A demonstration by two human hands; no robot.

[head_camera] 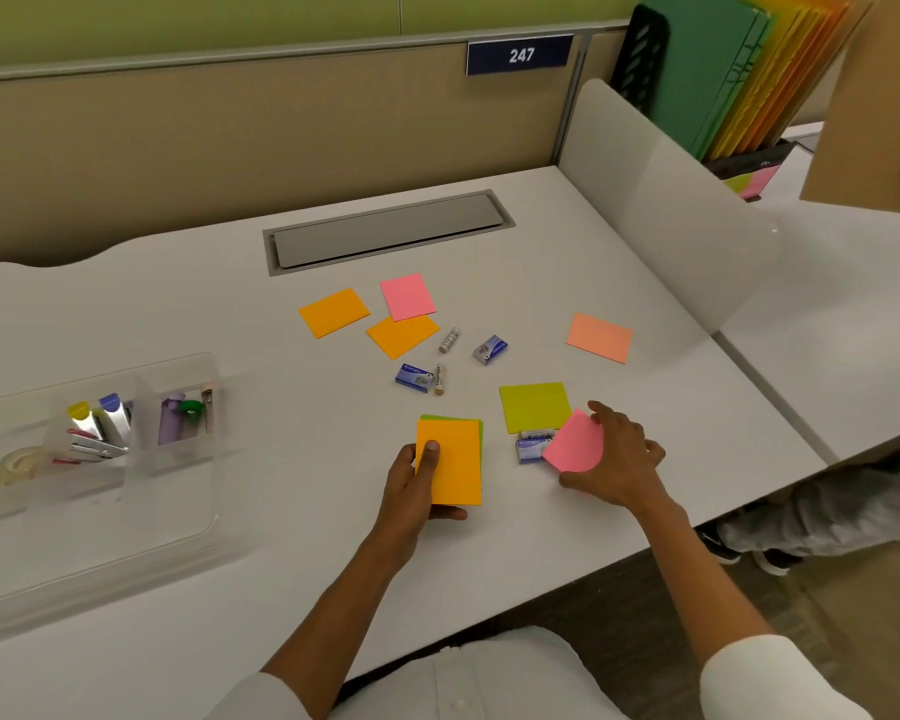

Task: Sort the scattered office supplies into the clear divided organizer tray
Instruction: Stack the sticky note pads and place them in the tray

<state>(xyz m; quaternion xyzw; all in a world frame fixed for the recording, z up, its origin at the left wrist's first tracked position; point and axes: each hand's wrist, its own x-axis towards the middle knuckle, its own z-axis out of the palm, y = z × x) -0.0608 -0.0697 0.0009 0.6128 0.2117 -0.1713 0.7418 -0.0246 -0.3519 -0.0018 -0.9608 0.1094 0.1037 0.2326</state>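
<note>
Head | left hand [417, 485] grips orange note stack [450, 462] (green beneath) | right hand [617, 459] pinches pink note [575, 441]

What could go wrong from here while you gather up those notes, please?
1. The right hand is lifting a pink note lying over a small blue box; the box might get dragged toward the desk edge.
2. The left hand pinches an orange stack with green sheets beneath; a loose grip could let them fan out.
</note>
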